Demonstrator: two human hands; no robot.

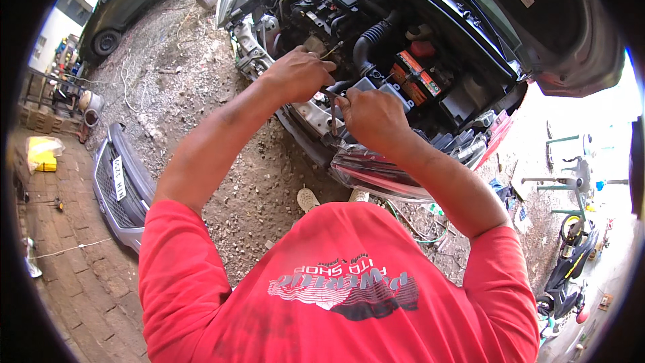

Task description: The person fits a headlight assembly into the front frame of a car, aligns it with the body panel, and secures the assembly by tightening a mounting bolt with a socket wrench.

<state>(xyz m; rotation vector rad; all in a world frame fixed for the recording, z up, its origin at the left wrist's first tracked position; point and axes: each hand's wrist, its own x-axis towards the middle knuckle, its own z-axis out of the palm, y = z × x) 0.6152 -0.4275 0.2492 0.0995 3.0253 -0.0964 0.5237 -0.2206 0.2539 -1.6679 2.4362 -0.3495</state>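
Both my hands are over the front edge of the open engine bay (316, 0) of a car. My left hand (295, 75) is closed at the front frame, its knuckles up; whatever its fingers grip is hidden beneath them. Close by on the right, my right hand (377, 115) is closed with thumb and forefinger on a thin dark metal piece (333, 111), whose kind I cannot make out. This piece points down toward the front panel. Just beyond my right hand lie a black ribbed air hose (371, 39) and an orange-and-black battery (415, 77).
The raised hood (537, 20) hangs at the upper right. A red-and-clear headlight (383, 171) sits below my right forearm. A detached grey bumper (124, 188) lies on the ground at left. A dark car (127, 3) stands behind it. A motorbike (568, 262) is at far right.
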